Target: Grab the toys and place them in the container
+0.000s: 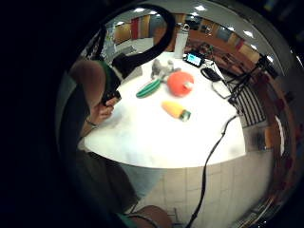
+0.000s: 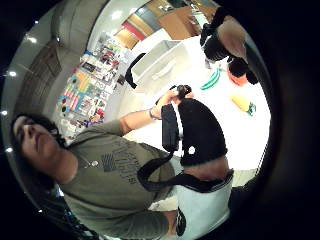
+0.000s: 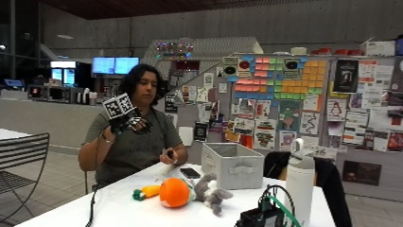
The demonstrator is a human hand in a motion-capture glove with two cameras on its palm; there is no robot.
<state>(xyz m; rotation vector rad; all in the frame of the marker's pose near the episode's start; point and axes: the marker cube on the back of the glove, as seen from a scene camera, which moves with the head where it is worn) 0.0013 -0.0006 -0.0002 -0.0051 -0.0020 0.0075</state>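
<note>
Grey container (image 3: 232, 164) beside toys (image 3: 182, 191)

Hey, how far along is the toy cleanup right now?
Nothing looks done: the orange ball toy, carrot toy, grey plush and green toy all lie on the white table, outside the grey container. The gloved right hand is raised near the person's chest, holding no toy. All four remain.

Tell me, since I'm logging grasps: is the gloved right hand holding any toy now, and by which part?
No toy is held. The black-gloved right hand is raised at chest height, away from the toys lying on the white table.
</note>
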